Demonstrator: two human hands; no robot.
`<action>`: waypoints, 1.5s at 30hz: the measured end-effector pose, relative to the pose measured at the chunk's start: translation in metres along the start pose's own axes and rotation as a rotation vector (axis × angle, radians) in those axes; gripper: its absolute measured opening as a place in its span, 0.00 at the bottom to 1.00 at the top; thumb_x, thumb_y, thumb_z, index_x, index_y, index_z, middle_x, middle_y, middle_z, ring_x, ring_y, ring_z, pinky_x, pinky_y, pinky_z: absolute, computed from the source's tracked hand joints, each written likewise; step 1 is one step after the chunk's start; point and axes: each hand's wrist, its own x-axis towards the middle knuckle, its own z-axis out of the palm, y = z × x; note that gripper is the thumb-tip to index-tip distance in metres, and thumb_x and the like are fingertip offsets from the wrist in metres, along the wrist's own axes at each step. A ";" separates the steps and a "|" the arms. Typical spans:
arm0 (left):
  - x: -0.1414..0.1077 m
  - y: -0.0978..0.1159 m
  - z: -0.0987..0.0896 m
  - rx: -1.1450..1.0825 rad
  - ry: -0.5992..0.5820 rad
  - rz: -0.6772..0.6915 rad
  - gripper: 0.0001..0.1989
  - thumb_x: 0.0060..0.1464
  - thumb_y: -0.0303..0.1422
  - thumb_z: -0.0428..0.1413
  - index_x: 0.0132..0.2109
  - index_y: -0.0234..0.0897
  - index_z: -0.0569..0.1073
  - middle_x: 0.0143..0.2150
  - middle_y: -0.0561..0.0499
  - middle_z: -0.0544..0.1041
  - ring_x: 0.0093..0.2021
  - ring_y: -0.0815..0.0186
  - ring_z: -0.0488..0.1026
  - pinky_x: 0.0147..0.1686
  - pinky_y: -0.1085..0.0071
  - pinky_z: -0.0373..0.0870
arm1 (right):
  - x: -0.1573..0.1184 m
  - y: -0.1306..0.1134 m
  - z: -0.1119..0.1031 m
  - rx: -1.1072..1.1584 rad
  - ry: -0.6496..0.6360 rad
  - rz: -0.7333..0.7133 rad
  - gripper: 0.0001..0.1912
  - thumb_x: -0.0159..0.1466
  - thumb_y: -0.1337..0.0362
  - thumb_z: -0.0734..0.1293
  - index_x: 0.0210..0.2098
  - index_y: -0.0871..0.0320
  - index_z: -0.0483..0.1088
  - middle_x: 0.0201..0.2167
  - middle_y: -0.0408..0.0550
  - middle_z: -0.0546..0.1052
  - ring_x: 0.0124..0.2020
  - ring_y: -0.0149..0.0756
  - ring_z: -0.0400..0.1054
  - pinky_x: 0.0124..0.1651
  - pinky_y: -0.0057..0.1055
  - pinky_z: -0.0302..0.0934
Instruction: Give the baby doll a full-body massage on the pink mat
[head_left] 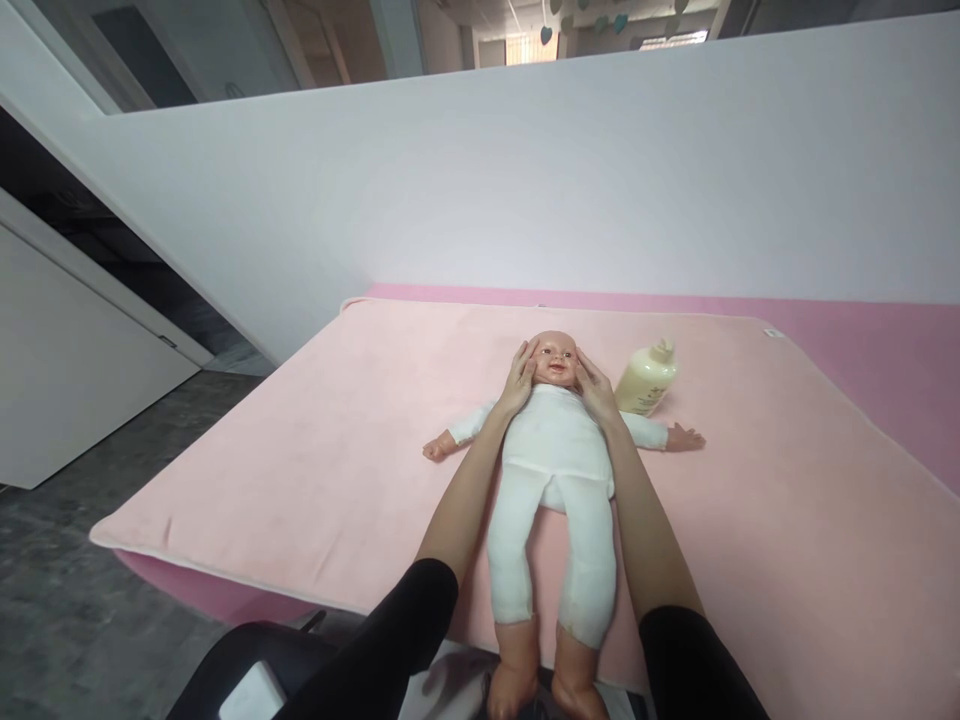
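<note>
A baby doll [559, 435] in a white cloth suit lies on its back, its head away from me and its bare feet toward me. My left hand [519, 378] rests flat along the left side of the doll's head, fingers stretched out. On the opposite side, my right hand [596, 385] lies against the cheek and temple, also with straight fingers. Both palms touch the head without closing round it. The doll's arms stretch out sideways, partly hidden behind my wrists. Just right of my right hand stands a pale yellow pump bottle [648, 378], close to the doll's arm.
A light pink blanket [300, 440] covers most of the pink table mat [885, 370]. Behind it rises a white partition [600, 190]. Grey floor [52, 590] and a white door panel [75, 350] are at the left. A white object [253, 692] lies on my dark-clothed lap.
</note>
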 end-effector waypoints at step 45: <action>0.030 0.137 0.096 -1.327 -0.652 -0.713 0.35 0.60 0.51 0.36 0.52 0.23 0.70 0.52 0.31 0.75 0.55 0.54 0.71 0.56 0.58 0.65 | -0.007 -0.093 -0.062 -0.244 0.573 -0.478 0.19 0.62 0.52 0.62 0.30 0.60 0.76 0.37 0.52 0.79 0.45 0.43 0.73 0.53 0.41 0.65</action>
